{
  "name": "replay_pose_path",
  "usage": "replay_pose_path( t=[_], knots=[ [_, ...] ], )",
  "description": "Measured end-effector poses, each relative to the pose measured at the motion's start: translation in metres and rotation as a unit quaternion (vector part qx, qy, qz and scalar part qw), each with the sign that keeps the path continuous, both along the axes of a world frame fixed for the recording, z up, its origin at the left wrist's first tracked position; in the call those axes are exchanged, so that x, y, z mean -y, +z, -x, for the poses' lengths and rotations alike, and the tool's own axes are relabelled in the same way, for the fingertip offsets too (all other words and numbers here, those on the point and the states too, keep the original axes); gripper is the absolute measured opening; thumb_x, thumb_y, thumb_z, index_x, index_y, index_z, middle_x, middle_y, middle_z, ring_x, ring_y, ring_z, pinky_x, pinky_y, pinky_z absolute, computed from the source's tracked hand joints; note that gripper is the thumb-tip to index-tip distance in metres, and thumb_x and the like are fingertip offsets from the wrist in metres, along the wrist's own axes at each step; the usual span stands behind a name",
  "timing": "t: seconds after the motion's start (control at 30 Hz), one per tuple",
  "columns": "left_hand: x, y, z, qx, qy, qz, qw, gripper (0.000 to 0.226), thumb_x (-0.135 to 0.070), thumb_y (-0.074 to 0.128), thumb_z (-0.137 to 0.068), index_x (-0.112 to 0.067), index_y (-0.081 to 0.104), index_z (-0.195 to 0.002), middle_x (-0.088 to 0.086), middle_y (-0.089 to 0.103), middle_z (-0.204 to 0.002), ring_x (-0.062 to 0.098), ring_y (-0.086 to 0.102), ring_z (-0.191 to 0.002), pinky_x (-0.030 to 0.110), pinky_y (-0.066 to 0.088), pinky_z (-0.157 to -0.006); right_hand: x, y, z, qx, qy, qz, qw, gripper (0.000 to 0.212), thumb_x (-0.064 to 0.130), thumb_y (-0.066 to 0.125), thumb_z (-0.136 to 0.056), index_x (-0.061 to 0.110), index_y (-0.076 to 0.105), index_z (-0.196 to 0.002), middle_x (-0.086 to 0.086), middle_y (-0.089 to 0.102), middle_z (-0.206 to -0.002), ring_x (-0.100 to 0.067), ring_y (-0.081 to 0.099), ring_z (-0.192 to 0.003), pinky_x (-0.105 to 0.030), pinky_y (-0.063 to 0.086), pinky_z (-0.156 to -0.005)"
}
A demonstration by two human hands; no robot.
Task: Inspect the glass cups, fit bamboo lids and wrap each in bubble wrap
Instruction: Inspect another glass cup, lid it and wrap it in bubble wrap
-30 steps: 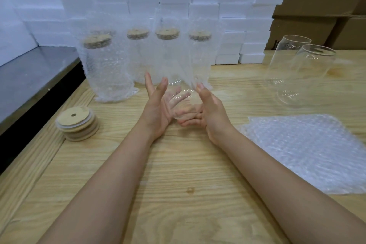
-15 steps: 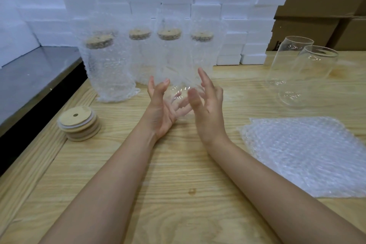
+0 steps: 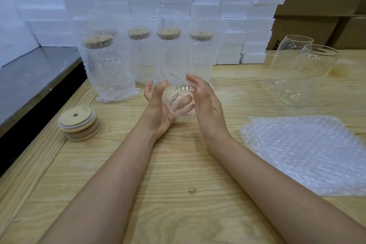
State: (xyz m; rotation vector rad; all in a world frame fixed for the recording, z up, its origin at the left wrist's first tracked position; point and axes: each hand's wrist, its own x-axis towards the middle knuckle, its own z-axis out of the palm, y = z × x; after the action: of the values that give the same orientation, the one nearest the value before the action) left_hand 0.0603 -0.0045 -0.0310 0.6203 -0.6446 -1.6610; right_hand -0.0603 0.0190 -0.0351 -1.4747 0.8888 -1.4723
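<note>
Head view: glass cup point(image 3: 181, 103) between left hand point(image 3: 158, 112), right hand point(image 3: 208, 109); fingers straight.

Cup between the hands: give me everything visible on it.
The glass cup is clear, with no lid or wrap, traced mostly by curved highlights. It sits between the left hand and right hand, apparently tipped with one round end toward the camera. The left fingers show through its wall; the right palm flanks the other side. Cracks or chips cannot be told.

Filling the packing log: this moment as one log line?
step: inspect | glass cup: held between both hands | left hand: under it, fingers straight | right hand: flat against its side
</note>
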Motion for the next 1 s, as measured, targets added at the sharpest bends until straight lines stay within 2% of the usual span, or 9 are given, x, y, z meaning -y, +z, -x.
replay_pose_path(
  t=[0.2,0.4,0.47,0.53,0.63,0.7,0.83,0.93,1.0],
  knots=[
    [0.002,-0.004,0.001,-0.021,0.018,0.025,0.999,0.124,-0.032,0.085,-0.052,-0.043,0.005,-0.145,0.025,0.035,-0.137,0.035,0.070,-0.093,0.042,0.059,-0.064,0.000,0.004,-0.001,0.041,0.026,-0.016,0.999,0.045,0.045,0.056,-0.081,0.024,0.060,-0.121,0.014,0.064,-0.109,0.011,0.058,-0.103,-0.006,0.043,-0.082],
    [0.006,-0.009,0.002,0.019,0.061,0.031,0.997,0.108,-0.036,0.077,-0.062,-0.043,0.003,-0.141,0.023,0.042,-0.131,0.034,0.070,-0.094,0.049,0.059,-0.072,0.003,0.002,0.001,0.008,0.066,-0.034,0.997,0.057,0.023,0.080,-0.072,0.036,0.051,-0.119,0.014,0.048,-0.134,-0.009,0.037,-0.138,-0.036,0.033,-0.114],
    [0.006,-0.008,0.003,0.002,0.062,0.023,0.998,0.096,-0.034,0.072,-0.072,-0.042,0.005,-0.141,0.024,0.040,-0.129,0.033,0.071,-0.089,0.049,0.059,-0.071,0.005,0.001,0.002,-0.016,0.071,-0.026,0.997,0.065,0.021,0.082,-0.067,0.040,0.047,-0.119,0.017,0.045,-0.133,-0.007,0.033,-0.139,-0.035,0.030,-0.116],
    [0.008,-0.008,0.002,-0.005,0.048,0.001,0.999,0.108,-0.037,0.081,-0.063,-0.039,0.009,-0.144,0.025,0.039,-0.132,0.036,0.069,-0.094,0.051,0.059,-0.074,0.007,0.000,0.004,-0.038,0.072,-0.009,0.997,0.074,0.022,0.081,-0.063,0.033,0.041,-0.125,0.013,0.043,-0.136,0.000,0.035,-0.136,-0.028,0.032,-0.113],
    [0.011,-0.005,-0.001,-0.036,-0.003,-0.034,0.999,0.151,-0.038,0.097,-0.022,-0.025,0.019,-0.151,0.024,0.036,-0.145,0.040,0.062,-0.111,0.052,0.054,-0.089,0.008,-0.003,0.007,-0.063,0.084,0.007,0.994,0.083,0.016,0.083,-0.061,0.025,0.036,-0.129,0.003,0.041,-0.140,0.004,0.045,-0.126,-0.022,0.038,-0.103],
    [0.009,-0.004,-0.003,-0.059,-0.024,-0.029,0.998,0.150,-0.039,0.097,-0.020,-0.018,0.026,-0.150,0.022,0.039,-0.144,0.038,0.064,-0.107,0.048,0.053,-0.089,0.008,-0.003,0.010,-0.078,0.098,0.015,0.992,0.087,0.007,0.084,-0.063,0.020,0.037,-0.135,-0.003,0.042,-0.142,-0.004,0.046,-0.128,-0.025,0.038,-0.105],
    [0.006,-0.004,-0.007,-0.082,-0.067,0.005,0.994,0.110,-0.039,0.096,-0.032,-0.005,0.053,-0.127,0.020,0.058,-0.112,0.033,0.070,-0.088,0.038,0.058,-0.069,0.008,0.004,0.014,-0.054,0.144,0.014,0.988,0.085,-0.012,0.075,-0.070,0.016,0.037,-0.141,-0.004,0.044,-0.145,-0.010,0.041,-0.135,-0.033,0.033,-0.114],
    [0.006,-0.006,-0.011,-0.065,-0.093,0.058,0.992,0.061,-0.044,0.089,-0.051,-0.006,0.075,-0.096,0.017,0.069,-0.103,0.029,0.069,-0.091,0.035,0.058,-0.072,0.009,0.008,0.017,-0.041,0.168,0.007,0.985,0.080,-0.011,0.069,-0.075,0.021,0.036,-0.141,-0.008,0.040,-0.150,-0.018,0.034,-0.141,-0.044,0.025,-0.118],
    [0.006,-0.007,-0.013,-0.043,-0.098,0.083,0.991,0.051,-0.048,0.084,-0.057,-0.009,0.077,-0.090,0.014,0.071,-0.102,0.025,0.069,-0.093,0.033,0.058,-0.076,0.010,0.008,0.020,-0.035,0.178,0.003,0.983,0.070,0.001,0.069,-0.079,0.026,0.039,-0.138,-0.004,0.041,-0.150,-0.016,0.033,-0.142,-0.045,0.024,-0.119]
  ],
)
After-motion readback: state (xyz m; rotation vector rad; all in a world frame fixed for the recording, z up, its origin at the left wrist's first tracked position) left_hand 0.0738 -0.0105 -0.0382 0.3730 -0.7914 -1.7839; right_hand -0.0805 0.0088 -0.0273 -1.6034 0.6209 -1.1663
